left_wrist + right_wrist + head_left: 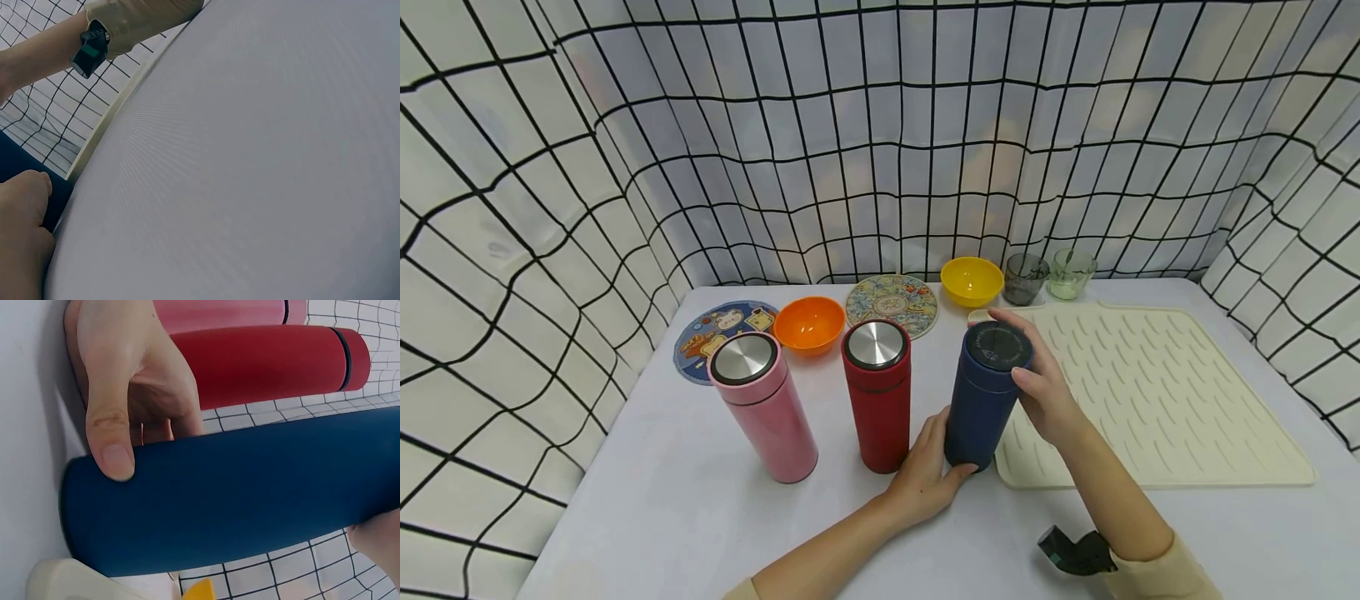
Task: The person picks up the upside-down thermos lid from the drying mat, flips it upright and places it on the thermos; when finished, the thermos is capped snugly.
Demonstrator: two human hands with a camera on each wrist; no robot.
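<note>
A dark blue thermos bottle (984, 408) stands slightly tilted on the table in the head view, its upper end a dark disc with faint print. My left hand (925, 479) holds it low down, thumb in front and fingers at the side; the right wrist view shows that thumb pressed on the blue wall. Up at the top, my right hand (1047, 387) grips the bottle from the right. To its left stand a red thermos bottle (880, 408) and a pink thermos bottle (772, 421), both with steel-topped lids. My left fingers come close to the red one.
A cream ribbed mat (1157, 400) lies at the right. Along the back are an orange bowl (809, 324), a yellow bowl (972, 282), two glass cups (1026, 279), a blue patterned round mat (700, 342) and another round mat (891, 302). Black netting (880, 150) surrounds the table.
</note>
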